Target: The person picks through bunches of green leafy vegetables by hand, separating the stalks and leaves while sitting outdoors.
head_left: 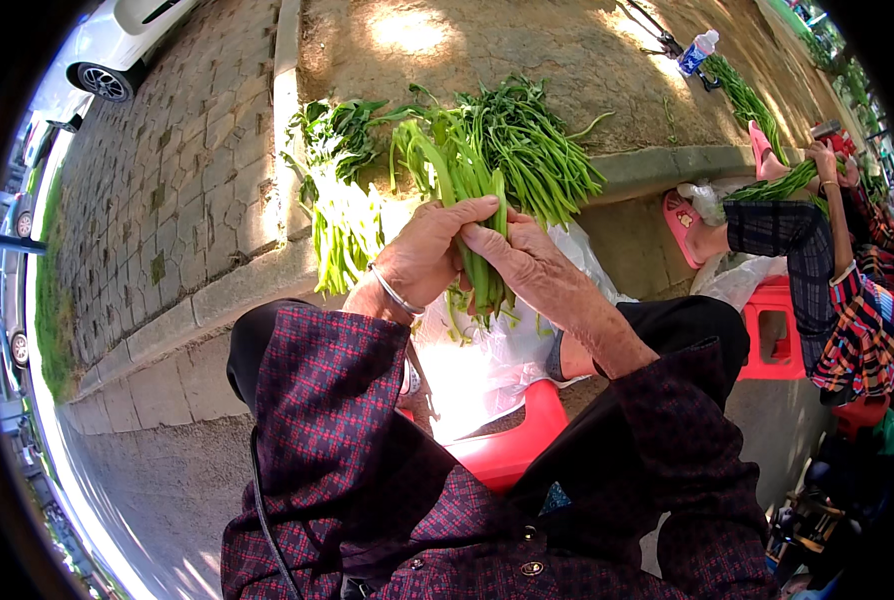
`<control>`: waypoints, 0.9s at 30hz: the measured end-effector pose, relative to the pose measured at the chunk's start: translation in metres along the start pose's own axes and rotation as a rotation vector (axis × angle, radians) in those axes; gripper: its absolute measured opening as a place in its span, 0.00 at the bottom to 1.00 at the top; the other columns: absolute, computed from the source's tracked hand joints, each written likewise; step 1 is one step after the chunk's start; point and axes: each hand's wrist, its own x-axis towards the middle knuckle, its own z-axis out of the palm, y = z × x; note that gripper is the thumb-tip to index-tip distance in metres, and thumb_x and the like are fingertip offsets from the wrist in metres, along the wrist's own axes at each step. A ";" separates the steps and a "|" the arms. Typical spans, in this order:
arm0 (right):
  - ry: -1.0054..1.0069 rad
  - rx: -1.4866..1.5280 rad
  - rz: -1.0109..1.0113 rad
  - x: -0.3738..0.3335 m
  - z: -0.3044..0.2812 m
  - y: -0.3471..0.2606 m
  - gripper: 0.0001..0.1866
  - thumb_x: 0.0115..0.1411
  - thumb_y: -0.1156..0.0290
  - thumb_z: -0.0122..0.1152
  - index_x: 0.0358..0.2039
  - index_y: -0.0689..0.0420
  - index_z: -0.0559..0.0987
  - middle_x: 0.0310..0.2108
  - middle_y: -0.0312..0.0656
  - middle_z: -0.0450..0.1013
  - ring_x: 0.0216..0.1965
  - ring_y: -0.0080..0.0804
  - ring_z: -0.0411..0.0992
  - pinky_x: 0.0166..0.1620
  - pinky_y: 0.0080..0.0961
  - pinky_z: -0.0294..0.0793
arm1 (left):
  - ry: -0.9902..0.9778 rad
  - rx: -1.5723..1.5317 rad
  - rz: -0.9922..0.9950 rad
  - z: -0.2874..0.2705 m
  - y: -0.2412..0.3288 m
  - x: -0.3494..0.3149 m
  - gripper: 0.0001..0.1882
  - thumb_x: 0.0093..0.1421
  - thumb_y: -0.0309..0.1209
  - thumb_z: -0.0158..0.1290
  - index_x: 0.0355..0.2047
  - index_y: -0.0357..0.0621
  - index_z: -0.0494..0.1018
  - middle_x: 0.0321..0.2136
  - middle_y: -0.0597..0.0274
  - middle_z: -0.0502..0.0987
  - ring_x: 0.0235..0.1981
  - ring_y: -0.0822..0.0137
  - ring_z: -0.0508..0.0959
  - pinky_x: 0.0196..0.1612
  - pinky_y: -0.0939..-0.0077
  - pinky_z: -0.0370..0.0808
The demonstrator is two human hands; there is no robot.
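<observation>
Both my hands are closed round a bunch of long green vegetable stems (489, 282), held upright above my lap. My left hand (419, 250), with a bangle at its wrist, grips it from the left. From the right, my right hand (539, 268) wraps the same bunch, thumbs close together. Just beyond lies a pile of leafy green stems (532, 150) on the kerb. Another leafy bunch (345, 225) is to its left, bright in the sun. Below my hands a clear plastic sheet (482, 375) is spread between my feet, partly hidden by my arms.
I sit on a red plastic stool (522, 440). At the right another person (842, 250) in pink slippers sits near a red stool (773, 325), holding green stems (792, 182). A plastic bottle (698, 52) stands at the far right. A white car (107, 50) is parked far left, beyond the paving (182, 160).
</observation>
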 end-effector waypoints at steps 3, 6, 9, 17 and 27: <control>0.051 -0.067 -0.032 0.000 0.007 -0.006 0.20 0.64 0.56 0.49 0.30 0.64 0.73 0.20 0.36 0.68 0.22 0.22 0.70 0.23 0.20 0.71 | 0.089 0.008 0.099 -0.005 -0.006 0.001 0.12 0.62 0.33 0.48 0.37 0.35 0.72 0.31 0.60 0.76 0.30 0.69 0.77 0.35 0.75 0.75; -0.017 -0.267 -0.149 0.001 -0.007 0.004 0.25 0.62 0.51 0.50 0.29 0.65 0.76 0.21 0.38 0.70 0.22 0.24 0.71 0.25 0.22 0.71 | 0.126 -0.078 0.111 0.007 0.002 -0.001 0.11 0.61 0.33 0.49 0.36 0.35 0.72 0.31 0.59 0.76 0.30 0.68 0.77 0.37 0.73 0.75; -0.050 -0.431 0.097 -0.008 -0.019 -0.027 0.29 0.59 0.46 0.52 0.26 0.65 0.78 0.21 0.39 0.73 0.22 0.26 0.73 0.26 0.22 0.71 | 0.185 -0.111 0.115 -0.006 0.007 -0.004 0.12 0.62 0.34 0.49 0.36 0.36 0.71 0.29 0.60 0.76 0.29 0.67 0.77 0.36 0.73 0.76; 0.141 -0.053 -0.059 -0.001 -0.027 -0.027 0.19 0.60 0.57 0.54 0.24 0.62 0.77 0.18 0.38 0.72 0.19 0.23 0.71 0.30 0.18 0.70 | 0.022 -0.074 0.047 0.008 -0.002 -0.004 0.12 0.62 0.33 0.48 0.36 0.35 0.72 0.25 0.60 0.76 0.26 0.64 0.78 0.32 0.73 0.76; 0.332 0.103 -0.060 0.010 -0.032 -0.016 0.10 0.53 0.66 0.62 0.28 0.60 0.78 0.22 0.34 0.72 0.24 0.18 0.67 0.31 0.17 0.67 | -0.036 -0.005 0.061 0.020 -0.003 -0.008 0.13 0.63 0.33 0.47 0.40 0.34 0.71 0.24 0.58 0.77 0.22 0.69 0.77 0.29 0.76 0.76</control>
